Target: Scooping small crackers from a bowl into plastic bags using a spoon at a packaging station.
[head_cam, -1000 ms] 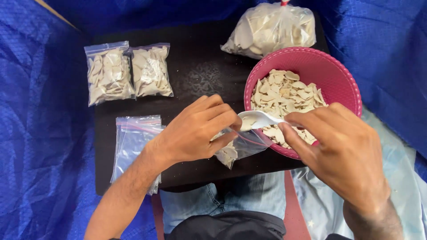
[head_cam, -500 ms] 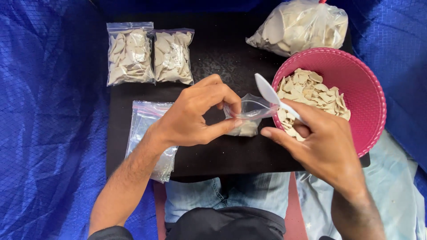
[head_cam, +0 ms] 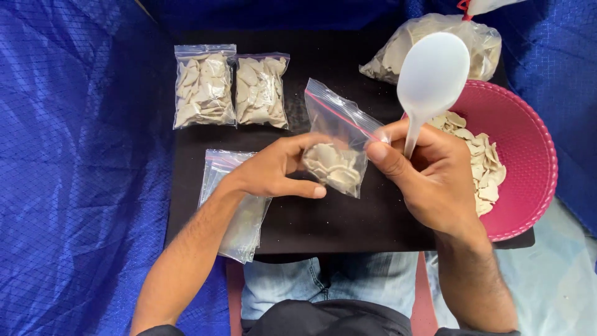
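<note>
Clear plastic bag (head_cam: 339,149) of pale chips sits mid-frame over the black bench (head_cam: 323,224), left hand (head_cam: 280,168) fingers clamped on it, right hand (head_cam: 435,177) fingers clamped on bag and white spoon (head_cam: 431,78).

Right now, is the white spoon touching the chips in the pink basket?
Apart. The head view shows the white spoon raised upright in the right hand, above the pink basket.

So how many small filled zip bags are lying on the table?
2: one filled bag at the far left of the black table, another filled bag touching its right side.
</note>
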